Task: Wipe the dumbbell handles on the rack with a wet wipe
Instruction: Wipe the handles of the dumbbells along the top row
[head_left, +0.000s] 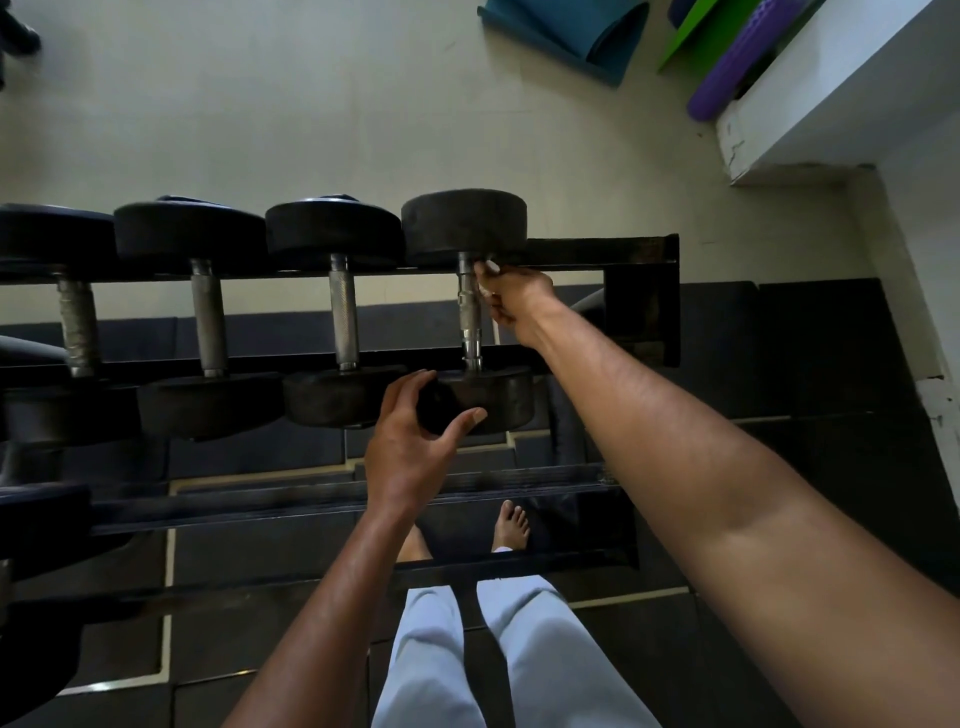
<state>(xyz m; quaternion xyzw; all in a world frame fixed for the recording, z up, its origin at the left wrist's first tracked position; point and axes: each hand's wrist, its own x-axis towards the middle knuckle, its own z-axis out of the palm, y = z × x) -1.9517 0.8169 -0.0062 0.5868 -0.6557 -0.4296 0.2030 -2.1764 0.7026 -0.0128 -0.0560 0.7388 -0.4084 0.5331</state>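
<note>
Top tier of the black steel rack (642, 301) holds four black round-headed dumbbells with knurled metal handles, side by side. Far-left dumbbell (78, 325): handle looks worn and patchy. Second dumbbell (208, 317) and third dumbbell (344, 312): plain grey handles, untouched. Fourth, rightmost dumbbell (470, 317) is the one being worked on.

Left hand (410, 441): fingers and thumb curled around the edge of the fourth dumbbell's near head, gripping it.

Right hand (511, 301): clenched against the right side of the fourth handle, near its far head, pinching a small white wet wipe (488, 269); only a scrap of the wipe shows above the fingers, touching the handle.

Lower rack tiers sit below the arms; a bare foot (511, 525) and light grey trousers (498, 654) show through. Beyond the rack, top right: a rolled teal mat (576, 31) and a purple foam roller (727, 73) on the pale floor.
</note>
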